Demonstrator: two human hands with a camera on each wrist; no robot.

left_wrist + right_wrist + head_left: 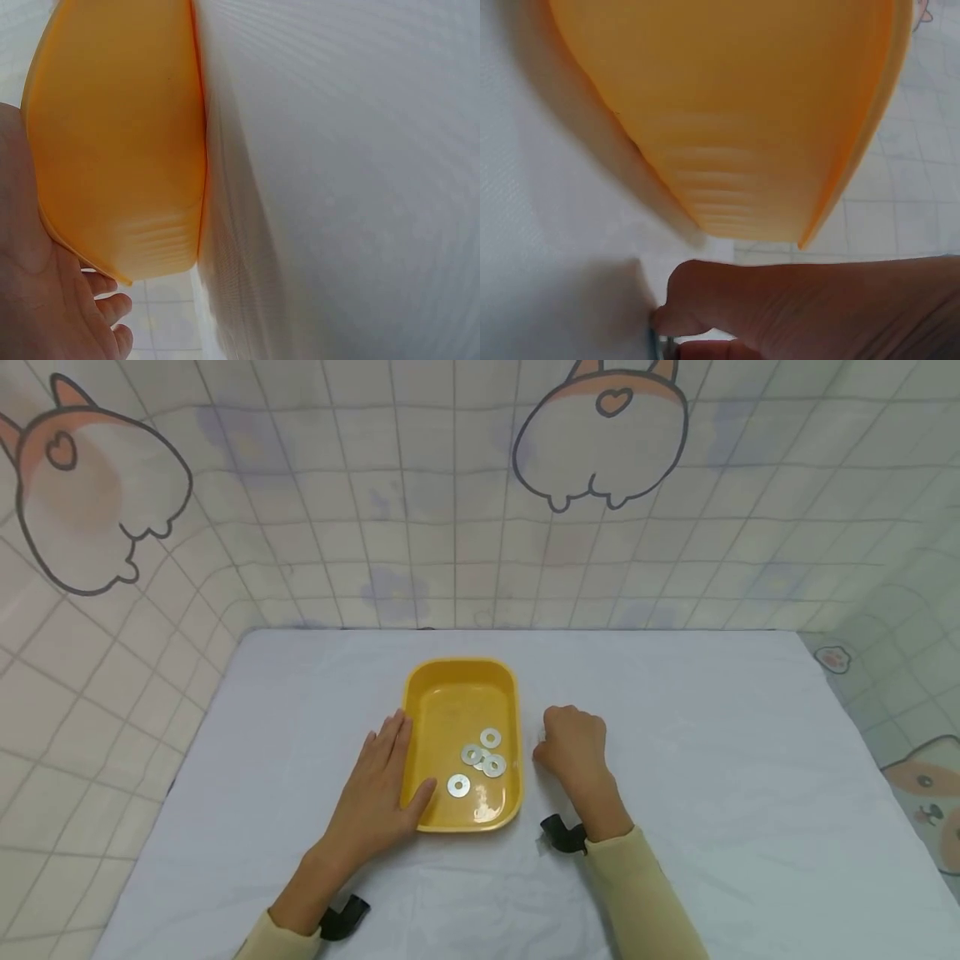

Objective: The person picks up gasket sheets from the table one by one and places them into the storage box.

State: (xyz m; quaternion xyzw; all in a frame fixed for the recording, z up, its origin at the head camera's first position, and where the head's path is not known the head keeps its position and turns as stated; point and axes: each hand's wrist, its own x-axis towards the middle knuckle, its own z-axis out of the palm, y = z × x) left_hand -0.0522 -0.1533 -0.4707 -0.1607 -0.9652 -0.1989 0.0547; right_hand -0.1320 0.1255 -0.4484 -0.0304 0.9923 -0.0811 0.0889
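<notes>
A yellow tray sits on the white-covered table, and several flat metal washers lie in its lower right part, some overlapping. My left hand rests along the tray's left rim with straight fingers, its thumb reaching over the near-left edge. In the left wrist view, the left palm touches the rim from outside. Right of the tray, my right hand is curled low at the tabletop. The right wrist view shows its thumb and finger pinching a washer seen edge-on, close to the cloth; most of it is hidden.
White cloth covers the table around the tray. A tiled curtain printed with cartoon animals stands behind and along the sides. Dark wrist camera mounts sit by both cuffs.
</notes>
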